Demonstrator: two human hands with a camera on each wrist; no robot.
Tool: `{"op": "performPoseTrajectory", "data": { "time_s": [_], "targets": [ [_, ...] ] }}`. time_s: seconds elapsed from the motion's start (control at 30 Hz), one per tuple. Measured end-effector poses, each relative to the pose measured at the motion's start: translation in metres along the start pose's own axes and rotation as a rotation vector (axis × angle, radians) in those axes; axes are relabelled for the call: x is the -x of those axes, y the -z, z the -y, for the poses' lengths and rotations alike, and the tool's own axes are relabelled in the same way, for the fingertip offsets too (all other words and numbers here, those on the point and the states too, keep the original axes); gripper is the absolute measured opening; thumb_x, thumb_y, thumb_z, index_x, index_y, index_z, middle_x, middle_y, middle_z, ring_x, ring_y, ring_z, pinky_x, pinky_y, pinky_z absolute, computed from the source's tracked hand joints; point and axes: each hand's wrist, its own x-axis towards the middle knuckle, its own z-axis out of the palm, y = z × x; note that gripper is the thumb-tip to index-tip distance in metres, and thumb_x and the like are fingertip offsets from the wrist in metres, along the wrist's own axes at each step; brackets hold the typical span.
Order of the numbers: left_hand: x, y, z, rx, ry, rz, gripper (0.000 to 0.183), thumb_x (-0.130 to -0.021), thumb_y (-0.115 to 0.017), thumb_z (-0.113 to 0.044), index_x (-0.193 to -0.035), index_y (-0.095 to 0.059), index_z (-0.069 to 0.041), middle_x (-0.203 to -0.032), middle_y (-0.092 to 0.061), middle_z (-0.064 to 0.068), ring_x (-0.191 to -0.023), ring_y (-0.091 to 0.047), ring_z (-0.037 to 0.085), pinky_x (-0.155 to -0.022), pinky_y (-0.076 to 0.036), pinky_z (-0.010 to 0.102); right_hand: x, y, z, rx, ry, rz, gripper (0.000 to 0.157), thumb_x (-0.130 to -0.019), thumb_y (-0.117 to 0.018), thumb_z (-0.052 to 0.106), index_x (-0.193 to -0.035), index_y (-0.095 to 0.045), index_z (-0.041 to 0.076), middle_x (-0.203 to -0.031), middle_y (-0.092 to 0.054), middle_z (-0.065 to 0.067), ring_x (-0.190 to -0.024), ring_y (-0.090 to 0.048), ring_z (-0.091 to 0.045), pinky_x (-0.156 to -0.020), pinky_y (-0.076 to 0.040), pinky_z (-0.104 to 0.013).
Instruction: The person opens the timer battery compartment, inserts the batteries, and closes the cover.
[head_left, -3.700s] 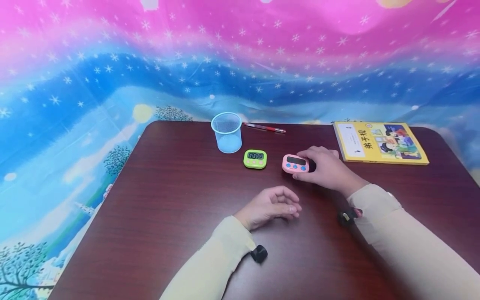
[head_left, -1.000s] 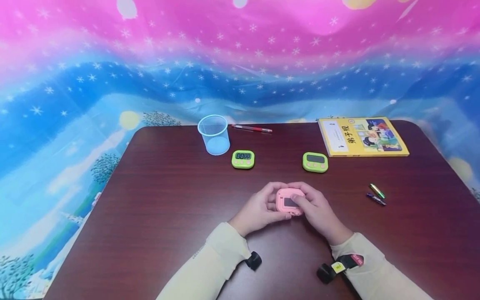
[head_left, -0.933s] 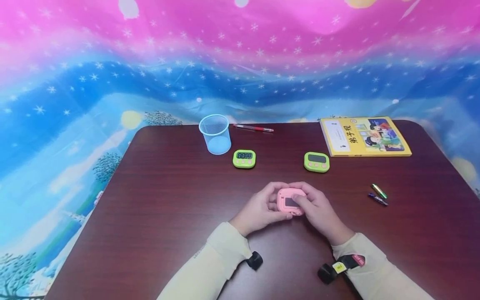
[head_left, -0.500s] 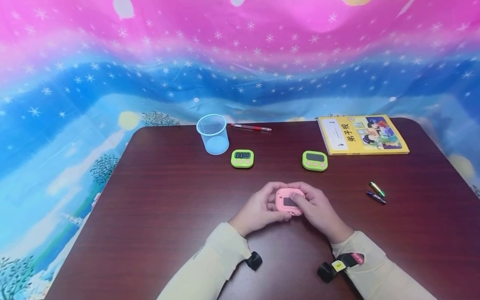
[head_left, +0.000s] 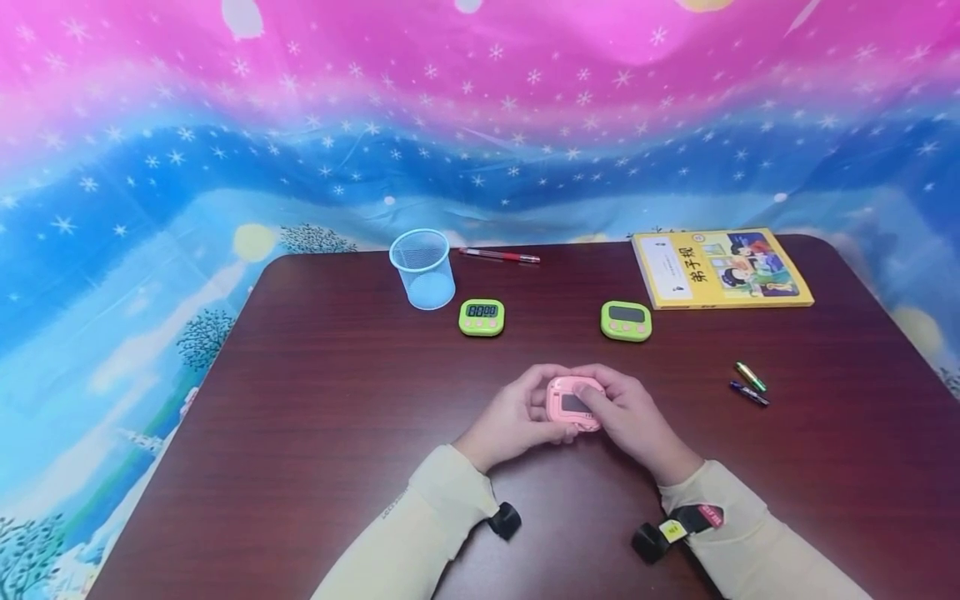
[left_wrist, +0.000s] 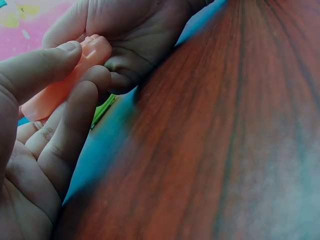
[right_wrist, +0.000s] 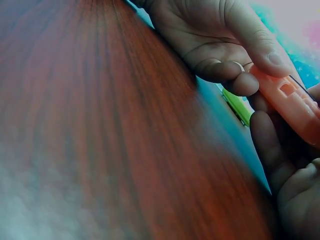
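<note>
Both hands hold a pink timer (head_left: 573, 404) above the near middle of the table, with a face bearing a dark rectangle turned up. My left hand (head_left: 517, 417) grips its left side between thumb and fingers. From the right, my right hand (head_left: 630, 417) holds it with the thumb laid over that face. In the left wrist view the timer (left_wrist: 65, 87) appears edge-on. The right wrist view shows notches along the edge of the timer (right_wrist: 290, 102). Fingers hide its underside.
Two green timers (head_left: 482, 318) (head_left: 626, 322) lie beyond the hands. A blue mesh cup (head_left: 429, 279) stands farther back, by a red pen (head_left: 498, 256). At right are a yellow book (head_left: 723, 271) and two small battery-like cylinders (head_left: 751, 377) (head_left: 749, 394).
The right hand has brought the pink timer nearer and turned it over, and the left hand has taken hold too. Over the last second the hands barely move; the head view shifts slightly.
</note>
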Motion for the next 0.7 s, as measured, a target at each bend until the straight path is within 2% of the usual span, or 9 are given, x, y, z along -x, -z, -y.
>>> {"op": "performPoseTrajectory", "data": {
  "time_s": [0.17,0.33,0.4,0.53,0.7],
  "targets": [
    [0.000,0.000,0.001,0.003,0.007,0.003,0.066,-0.084,-0.075,0.009,-0.139,-0.046,-0.013,-0.102,-0.072,0.015,-0.078,-0.071,0.020,-0.072,-0.062,0.036,0.001,-0.001,-0.002,0.003,0.004,-0.036,0.020,-0.102,-0.061,0.022,-0.111,-0.072,0.008,-0.096,-0.072,-0.004,-0.086,-0.062,-0.014,-0.073,-0.051,-0.021],
    [0.000,0.000,0.000,0.013,0.006,-0.004,0.068,-0.084,-0.075,0.009,-0.141,-0.045,-0.012,-0.106,-0.071,0.016,-0.077,-0.071,0.020,-0.072,-0.062,0.036,0.001,0.001,-0.005,-0.014,0.011,-0.034,0.025,-0.102,-0.060,0.024,-0.123,-0.070,0.013,-0.111,-0.072,-0.002,-0.099,-0.063,-0.012,-0.084,-0.051,-0.019],
    [0.000,0.000,-0.001,0.013,0.003,-0.011,0.068,-0.085,-0.074,0.009,-0.142,-0.045,-0.012,-0.106,-0.071,0.017,-0.077,-0.071,0.020,-0.072,-0.062,0.035,0.001,0.001,-0.004,-0.005,0.030,-0.050,0.027,-0.102,-0.062,0.023,-0.126,-0.069,0.014,-0.111,-0.072,-0.003,-0.098,-0.063,-0.011,-0.083,-0.051,-0.019],
    [0.000,0.001,-0.002,0.024,0.008,-0.022,0.068,-0.085,-0.075,0.009,-0.142,-0.045,-0.014,-0.107,-0.071,0.015,-0.077,-0.071,0.021,-0.072,-0.062,0.036,0.000,0.003,-0.003,0.024,0.081,-0.143,0.021,-0.098,-0.067,0.017,-0.118,-0.071,0.011,-0.105,-0.073,-0.005,-0.095,-0.063,-0.008,-0.080,-0.050,-0.020],
    [-0.001,0.001,-0.001,0.037,0.010,-0.038,0.069,-0.086,-0.075,0.007,-0.143,-0.045,-0.015,-0.107,-0.071,0.015,-0.078,-0.070,0.021,-0.072,-0.062,0.037,-0.002,0.010,-0.002,0.016,0.146,-0.199,0.016,-0.096,-0.070,0.013,-0.110,-0.076,0.009,-0.104,-0.071,-0.003,-0.102,-0.061,-0.005,-0.088,-0.047,-0.017]
  ]
}}
